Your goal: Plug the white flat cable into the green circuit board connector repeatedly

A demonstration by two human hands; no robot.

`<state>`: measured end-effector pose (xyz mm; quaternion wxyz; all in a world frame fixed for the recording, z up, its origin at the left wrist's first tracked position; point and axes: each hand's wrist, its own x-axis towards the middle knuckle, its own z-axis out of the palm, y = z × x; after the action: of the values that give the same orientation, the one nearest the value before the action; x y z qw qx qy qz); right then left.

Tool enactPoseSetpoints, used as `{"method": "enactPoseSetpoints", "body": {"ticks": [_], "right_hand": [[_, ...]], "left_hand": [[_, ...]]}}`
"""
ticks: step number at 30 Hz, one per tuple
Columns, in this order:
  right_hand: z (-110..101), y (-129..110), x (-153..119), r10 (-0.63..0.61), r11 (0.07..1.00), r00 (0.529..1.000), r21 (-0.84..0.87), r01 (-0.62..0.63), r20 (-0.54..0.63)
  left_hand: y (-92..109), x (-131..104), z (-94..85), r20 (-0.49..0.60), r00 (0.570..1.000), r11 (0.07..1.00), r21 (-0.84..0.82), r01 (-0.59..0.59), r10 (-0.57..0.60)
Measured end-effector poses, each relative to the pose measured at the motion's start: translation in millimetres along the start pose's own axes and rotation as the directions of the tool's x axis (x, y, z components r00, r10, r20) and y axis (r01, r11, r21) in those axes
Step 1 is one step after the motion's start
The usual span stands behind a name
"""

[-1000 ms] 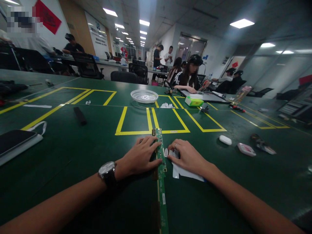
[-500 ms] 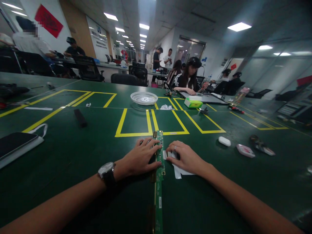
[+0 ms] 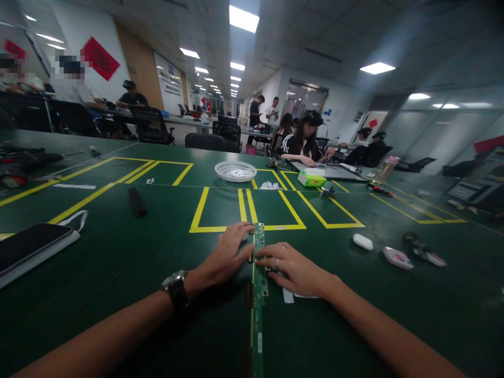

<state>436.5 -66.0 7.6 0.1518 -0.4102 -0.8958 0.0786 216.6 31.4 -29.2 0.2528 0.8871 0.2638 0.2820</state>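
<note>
A long, narrow green circuit board (image 3: 258, 315) lies lengthwise before me, with brownish-gold flaps along its left side. My left hand (image 3: 226, 254), with a watch on the wrist, touches the board's left edge near the far end. Its thumb is apart from its fingers. From the other side, my right hand (image 3: 297, 270) reaches over the board, with fingers stretched and the tips on its surface; the thumb is low at the right edge. Beneath that hand, a white strip-like piece (image 3: 289, 296) shows only in part, the rest covered by my palm.
Yellow tape outlines (image 3: 244, 205) mark the green table. A white plastic basket (image 3: 235, 171) stands farther back, near a green box (image 3: 312, 178). A black bar (image 3: 137, 202) and a phone-like device (image 3: 35, 249) lie left; a white case (image 3: 363, 242) lies right. A person (image 3: 305, 139) sits opposite.
My right hand has shifted left, its fingers now over the board instead of beside the white piece. My left fingers have drawn back to the board's left edge. The view has tilted up slightly.
</note>
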Motion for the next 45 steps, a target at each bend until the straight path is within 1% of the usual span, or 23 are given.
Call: {"method": "enactPoseSetpoints", "body": {"ticks": [2, 4, 5, 7, 9, 10, 11, 13, 16, 20, 24, 26, 28, 30, 33, 35, 37, 39, 40, 42, 43, 44, 45], "right_hand": [[4.1, 8.7, 1.2, 0.047, 0.997, 0.999, -0.056, -0.047, -0.008], [7.3, 24.9, -1.5, 0.176, 0.972, 0.981, -0.144, -0.187, -0.087], [7.9, 34.8, -4.3, 0.257, 0.942, 0.957, -0.186, -0.279, -0.135], [7.0, 54.7, -11.6, 0.415, 0.851, 0.883, -0.248, -0.462, -0.221], [4.6, 70.4, -19.2, 0.525, 0.755, 0.804, -0.282, -0.592, -0.281], [3.4, 75.7, -22.2, 0.558, 0.719, 0.774, -0.291, -0.631, -0.300], [2.7, 79.2, -24.6, 0.577, 0.694, 0.754, -0.298, -0.656, -0.314], [2.8, 82.0, -27.1, 0.596, 0.667, 0.734, -0.307, -0.678, -0.325], [5.7, 80.9, -28.1, 0.607, 0.662, 0.731, -0.310, -0.682, -0.312], [8.9, 79.6, -30.5, 0.626, 0.671, 0.722, -0.268, -0.691, -0.295], [7.7, 79.2, -33.4, 0.642, 0.675, 0.715, -0.237, -0.698, -0.276], [5.0, 78.9, -34.2, 0.637, 0.679, 0.718, -0.236, -0.695, -0.280], [1.2, 78.7, -34.6, 0.609, 0.696, 0.738, -0.251, -0.673, -0.290], [-3.0, 77.6, -34.4, 0.560, 0.733, 0.785, -0.283, -0.619, -0.264], [-9.1, 71.0, -32.0, 0.487, 0.812, 0.862, -0.293, -0.505, -0.140], [-12.3, 60.6, -28.2, 0.420, 0.871, 0.906, -0.254, -0.421, -0.062], [-13.7, 44.5, -22.8, 0.323, 0.928, 0.946, -0.192, -0.319, -0.011], [-12.5, 24.5, -16.4, 0.214, 0.971, 0.977, -0.112, -0.210, 0.018], [-11.0, 14.3, -13.2, 0.155, 0.986, 0.988, -0.069, -0.153, 0.029], [-7.6, -2.4, -8.1, 0.026, 0.999, 0.999, 0.018, -0.027, 0.048], [-6.3, -7.0, -6.7, -0.034, 0.998, 0.998, 0.050, 0.031, 0.053], [-5.7, -8.3, -6.4, -0.068, 0.996, 0.997, 0.063, 0.065, 0.047], [-6.1, -5.8, -7.5, -0.061, 0.997, 0.998, 0.051, 0.059, 0.022]], "left_hand": [[-4.3, 1.6, 2.4, -0.085, 0.995, 0.998, -0.038, 0.042, -0.045], [-6.9, 2.1, 3.9, -0.128, 0.990, 0.997, -0.050, 0.051, -0.057], [-7.5, 2.0, 4.1, -0.135, 0.989, 0.997, -0.052, 0.050, -0.057], [-7.6, 1.3, 3.5, -0.129, 0.990, 0.997, -0.055, 0.051, -0.058], [-7.0, 0.4, 2.6, -0.113, 0.992, 0.997, -0.056, 0.058, -0.064], [-6.8, 0.1, 2.1, -0.107, 0.992, 0.997, -0.056, 0.061, -0.066], [-6.8, -0.1, 1.9, -0.104, 0.992, 0.996, -0.056, 0.062, -0.068], [-7.2, -0.2, 1.8, -0.096, 0.993, 0.996, -0.055, 0.065, -0.070], [-9.2, 0.0, 2.5, -0.088, 0.994, 0.997, -0.052, 0.060, -0.065], [-11.5, -0.2, 3.1, -0.071, 0.996, 0.996, -0.072, 0.056, -0.061], [-9.8, -1.3, 1.5, -0.045, 0.996, 0.993, -0.095, 0.068, -0.073], [-8.2, -1.4, 0.4, -0.045, 0.997, 0.993, -0.103, 0.065, -0.070], [-6.8, -0.9, -0.4, -0.051, 0.996, 0.991, -0.116, 0.067, -0.074], [-6.2, 0.2, -0.5, -0.057, 0.995, 0.989, -0.129, 0.078, -0.086], [-6.8, 1.4, 0.6, -0.054, 0.995, 0.988, -0.130, 0.078, -0.085], [-7.3, 1.2, 1.5, -0.050, 0.997, 0.992, -0.109, 0.060, -0.066], [-6.6, -0.1, 2.2, -0.035, 0.999, 0.998, -0.058, 0.028, -0.030], [-4.0, -2.0, 2.6, 0.022, 0.999, 0.999, 0.032, -0.027, 0.026], [-2.1, -3.1, 2.7, 0.071, 0.996, 0.994, 0.085, -0.068, 0.062], [1.9, -5.1, 2.9, 0.187, 0.974, 0.970, 0.178, -0.164, 0.130], [3.6, -5.9, 3.0, 0.242, 0.958, 0.956, 0.210, -0.205, 0.152], [4.9, -6.6, 3.1, 0.283, 0.945, 0.944, 0.233, -0.232, 0.163], [5.6, -7.0, 3.0, 0.310, 0.937, 0.936, 0.250, -0.246, 0.163]]}}
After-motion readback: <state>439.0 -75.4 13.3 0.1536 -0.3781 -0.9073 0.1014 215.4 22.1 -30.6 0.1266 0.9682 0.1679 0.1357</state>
